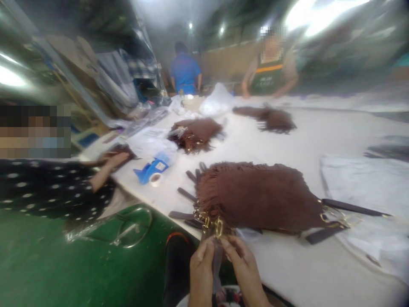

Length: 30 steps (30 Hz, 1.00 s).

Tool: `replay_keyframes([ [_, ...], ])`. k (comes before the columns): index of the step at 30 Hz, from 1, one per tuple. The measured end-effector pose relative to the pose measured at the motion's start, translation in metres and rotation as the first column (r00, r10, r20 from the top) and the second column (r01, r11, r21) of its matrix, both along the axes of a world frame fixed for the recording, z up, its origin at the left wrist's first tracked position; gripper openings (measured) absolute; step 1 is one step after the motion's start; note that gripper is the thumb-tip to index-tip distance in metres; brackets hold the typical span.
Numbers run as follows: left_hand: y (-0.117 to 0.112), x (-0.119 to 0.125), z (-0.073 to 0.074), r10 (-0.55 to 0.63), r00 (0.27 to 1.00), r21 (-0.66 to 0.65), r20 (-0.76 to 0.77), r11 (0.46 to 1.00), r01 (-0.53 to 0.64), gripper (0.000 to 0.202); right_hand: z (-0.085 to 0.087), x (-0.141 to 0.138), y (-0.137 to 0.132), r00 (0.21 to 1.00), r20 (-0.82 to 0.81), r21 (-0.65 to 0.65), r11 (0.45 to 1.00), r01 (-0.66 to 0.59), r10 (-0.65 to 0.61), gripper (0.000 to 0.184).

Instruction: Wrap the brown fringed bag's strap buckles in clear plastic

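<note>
Both my hands meet at the table's near edge around a dark brown strap [217, 260] with a gold-coloured clasp [219, 227] at its upper end. My left hand [202, 260] pinches the strap from the left, while my right hand [241, 256] closes on it just below the clasp. Right beyond them lies a stack of brown fringed suede-like bags [258, 196]. Several dark straps [187, 194] stick out on its left side, with gold hardware at the near left corner. More straps with metal rings [335, 217] extend from its right end.
Other brown fringed piles [198, 132] [277, 118] lie farther back. A blue tape dispenser [151, 168] and a white tape roll [155, 180] are left. A co-worker in a dotted top [54, 187] handles a brown piece; two people stand behind the white table [306, 145]. White sheets [367, 192] lie right.
</note>
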<state>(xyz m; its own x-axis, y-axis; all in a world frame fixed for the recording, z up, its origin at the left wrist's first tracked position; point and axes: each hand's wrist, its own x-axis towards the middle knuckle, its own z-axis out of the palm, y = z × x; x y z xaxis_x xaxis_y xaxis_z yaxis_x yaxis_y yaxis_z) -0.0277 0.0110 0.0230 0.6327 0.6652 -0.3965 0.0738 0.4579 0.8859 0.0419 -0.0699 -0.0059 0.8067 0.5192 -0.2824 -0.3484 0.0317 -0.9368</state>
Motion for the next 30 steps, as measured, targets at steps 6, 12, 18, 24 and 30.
replay_keyframes([
  [6,0.008,0.007,0.005,-0.073,0.997,0.027,0.010,0.997,0.073,0.037,0.014,-0.005,-0.010,0.972,0.226,-0.075,0.996,-0.056,0.071,0.032],
  [12,0.016,0.008,-0.003,-0.110,0.994,0.047,0.023,0.993,0.109,0.032,0.010,-0.003,-0.022,0.662,0.740,-0.223,0.972,0.070,0.122,0.031],
  [18,0.019,0.009,-0.001,-0.104,0.993,0.147,-0.059,0.983,0.112,0.039,0.044,0.019,-0.022,0.295,0.922,-0.305,0.939,0.158,0.250,0.039],
  [24,0.036,0.003,0.017,-0.171,0.946,0.567,-0.274,0.766,0.303,0.037,0.074,0.045,-0.011,0.165,0.716,-0.698,0.696,0.168,0.679,0.059],
  [30,0.056,0.000,0.019,0.012,0.872,0.872,-0.489,0.040,0.488,0.023,0.111,0.058,0.006,-0.019,0.513,-0.853,0.512,0.095,0.858,0.062],
])
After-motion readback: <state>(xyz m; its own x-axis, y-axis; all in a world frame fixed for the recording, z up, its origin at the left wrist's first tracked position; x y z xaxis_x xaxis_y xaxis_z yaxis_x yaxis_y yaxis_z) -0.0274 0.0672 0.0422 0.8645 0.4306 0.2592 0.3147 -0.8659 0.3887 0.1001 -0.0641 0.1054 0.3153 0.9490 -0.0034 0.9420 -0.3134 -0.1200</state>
